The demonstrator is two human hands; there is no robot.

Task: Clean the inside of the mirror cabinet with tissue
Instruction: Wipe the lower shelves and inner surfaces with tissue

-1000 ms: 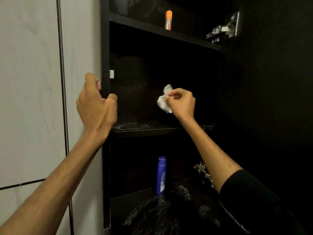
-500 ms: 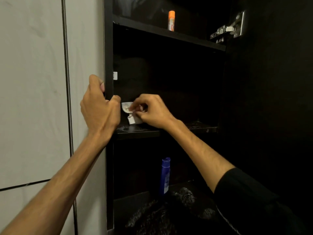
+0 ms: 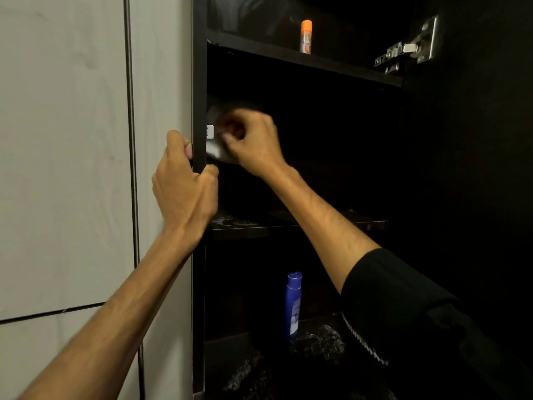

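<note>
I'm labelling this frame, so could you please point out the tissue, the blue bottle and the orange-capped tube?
tissue [image 3: 217, 151], head view: the pale wad below the fingers.
blue bottle [image 3: 293, 304], head view: middle of its body.
orange-capped tube [image 3: 306, 39], head view: body just under the cap.

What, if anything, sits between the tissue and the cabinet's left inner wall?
Nothing visible. The right hand grips the blurred tissue right by the cabinet's left wall; contact can't be told. The left hand grips that wall's front edge, lower down.

We see a black cabinet [image 3: 199, 82] beside pale grey wall tiles [image 3: 63, 140]. Blue bottle [image 3: 293, 304] below, orange-capped tube [image 3: 306, 36] up top. Tissue [image 3: 217, 151] white, sleeve [image 3: 403, 307] black.
</note>
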